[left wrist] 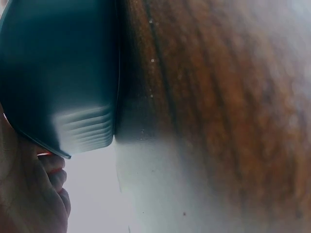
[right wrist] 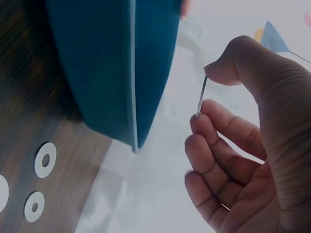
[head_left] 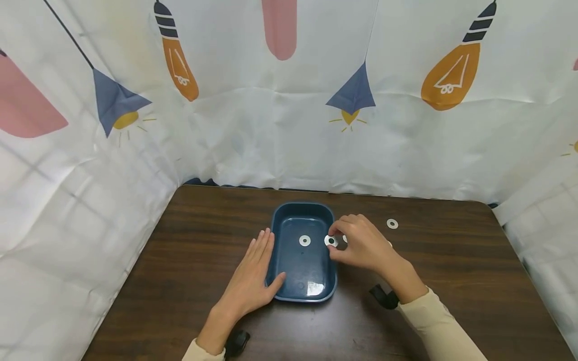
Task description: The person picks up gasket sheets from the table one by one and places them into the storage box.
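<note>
One washer [head_left: 327, 241] up in the right hand [head_left: 363, 243], pinched by its edges, and it's delicate work! The best play, I'd judge, is a light hold on the rim, a clean pass over the wall of the blue tray [head_left: 301, 265], and a low release so the disc doesn't bounce or roll; the left hand [head_left: 250, 278] should press gently, lest the tray tilt. Look at that pinch: right of centre in the head view, the washer overlaps the tray's right rim, while the right wrist view shows it edge-on, above that rim and apart from it, thumb on one edge, fingertip on the opposite. Left fingers lie straight along the tray's left side. Another washer [head_left: 301, 241] lies flat inside, and loose washers [right wrist: 40, 165] rest on the table [head_left: 189, 260], lower left of the right wrist view!
</note>
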### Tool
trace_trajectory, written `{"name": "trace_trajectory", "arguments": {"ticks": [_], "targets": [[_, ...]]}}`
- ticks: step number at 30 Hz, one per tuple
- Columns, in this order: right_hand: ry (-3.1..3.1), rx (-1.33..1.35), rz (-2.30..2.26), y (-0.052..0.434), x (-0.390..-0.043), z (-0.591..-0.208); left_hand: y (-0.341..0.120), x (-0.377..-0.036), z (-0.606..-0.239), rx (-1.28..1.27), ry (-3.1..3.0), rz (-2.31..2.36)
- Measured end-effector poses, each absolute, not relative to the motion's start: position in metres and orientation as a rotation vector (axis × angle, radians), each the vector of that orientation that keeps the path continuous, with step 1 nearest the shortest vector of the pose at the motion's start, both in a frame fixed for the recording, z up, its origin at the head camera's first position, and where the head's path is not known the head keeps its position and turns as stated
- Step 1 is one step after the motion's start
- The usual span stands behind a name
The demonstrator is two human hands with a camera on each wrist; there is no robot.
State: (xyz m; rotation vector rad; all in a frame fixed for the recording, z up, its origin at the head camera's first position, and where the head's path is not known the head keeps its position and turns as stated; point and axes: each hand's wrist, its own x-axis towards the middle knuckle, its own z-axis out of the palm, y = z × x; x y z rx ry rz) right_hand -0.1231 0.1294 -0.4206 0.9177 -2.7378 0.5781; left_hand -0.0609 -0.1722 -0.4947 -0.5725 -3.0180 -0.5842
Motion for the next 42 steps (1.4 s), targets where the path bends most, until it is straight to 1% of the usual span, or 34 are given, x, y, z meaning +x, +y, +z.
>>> {"name": "trace_trajectory", "arguments": {"ticks": [11,42], "targets": [[-2.801,0.960,0.578,0.119,-0.129,-0.417,-0.172,-0.060,-0.494,-0.587,-3.020,-0.591],[-2.779,1.206,0.521,0.083,-0.158,-0.411,-0.171,-0.061,-0.496,-0.582,-3.007,-0.614]]}}
